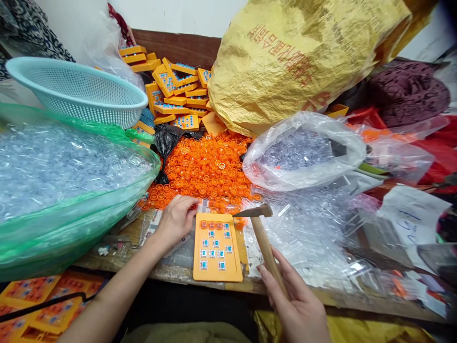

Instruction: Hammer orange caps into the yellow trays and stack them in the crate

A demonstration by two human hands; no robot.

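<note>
A yellow-orange panel (217, 271) with several blue-centred clear pieces lies flat at the table's front edge; three orange pieces sit in its top row. My left hand (176, 219) is beside the panel's upper left corner, fingers closed near the orange pile, and what they hold, if anything, is too small to make out. In my right hand (291, 293) is the wooden handle of a hammer (263, 243), its metal head raised just right of the panel's upper right corner. Behind the panel spreads a pile of small orange rings (210, 166).
A green bag (71, 209) of clear parts bulges at left, below a light blue basket (85, 95). Yellow panels (178, 90) are stacked behind. A white bag (303, 176), loose clear pieces (303, 228) and a large yellow sack (285, 62) stand at right.
</note>
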